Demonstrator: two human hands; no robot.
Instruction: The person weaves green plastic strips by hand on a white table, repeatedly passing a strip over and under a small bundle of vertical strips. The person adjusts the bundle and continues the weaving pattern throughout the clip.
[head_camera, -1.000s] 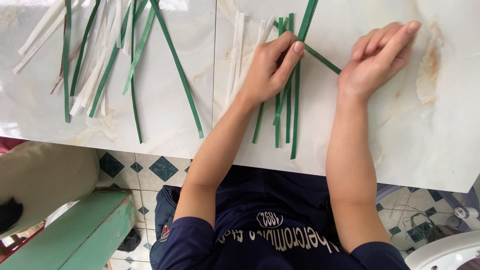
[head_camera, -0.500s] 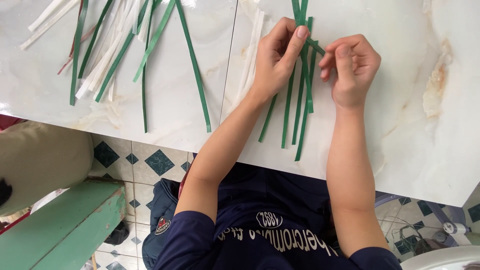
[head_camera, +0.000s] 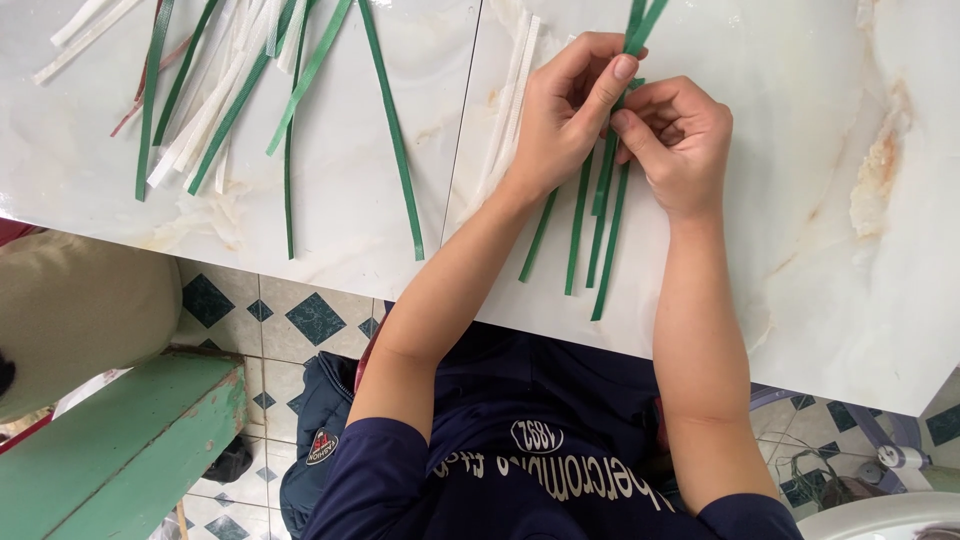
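- The left hand (head_camera: 565, 115) grips the upper part of a small bunch of green strips (head_camera: 598, 225), its index finger stretched up along them and its thumb curled in behind.
- The right hand (head_camera: 678, 140) meets it from the other side, fingers bent tight and pinching the same strips just below the left fingertip; the two hands touch.
- Below the hands the green strips fan out slightly across the pale marble-patterned worktop (head_camera: 820, 240), four loose ends pointing toward the person, the longest reaching close to the near edge.
- Above the hands the strips run on out of the top of the picture.
- Just left of the left wrist lie a few white strips (head_camera: 510, 110), flat and close together beside a seam in the worktop.
- Well apart on the far left sits a loose pile of strips (head_camera: 225, 90), green and white mixed with a reddish one, crossing each other at angles.
- Under the worktop edge show a tiled floor (head_camera: 290, 320) with dark diamonds and a green wooden bench (head_camera: 110, 450).
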